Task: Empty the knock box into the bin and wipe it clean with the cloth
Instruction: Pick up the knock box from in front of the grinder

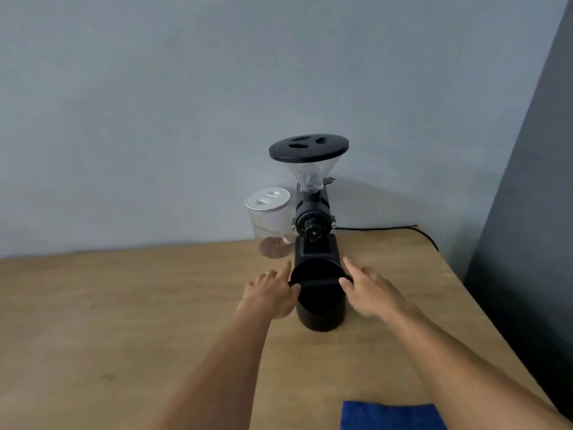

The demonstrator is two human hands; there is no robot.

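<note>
A black round knock box (321,308) with a bar across its mouth stands upright on the wooden table (124,305), just in front of the grinder. My left hand (273,290) is at its left side, thumb on the rim, fingers spread. My right hand (369,287) is at its right side, thumb touching the rim, fingers apart. Neither hand is closed around the box. A folded blue cloth (390,415) lies on the table at the bottom edge, near my right forearm. No bin is in view.
A black coffee grinder (313,212) with a clear hopper and black lid stands behind the knock box by the wall. A clear jar (271,221) with a white lid sits to its left. A black cable (387,228) runs right. The table's right edge slants near a dark panel.
</note>
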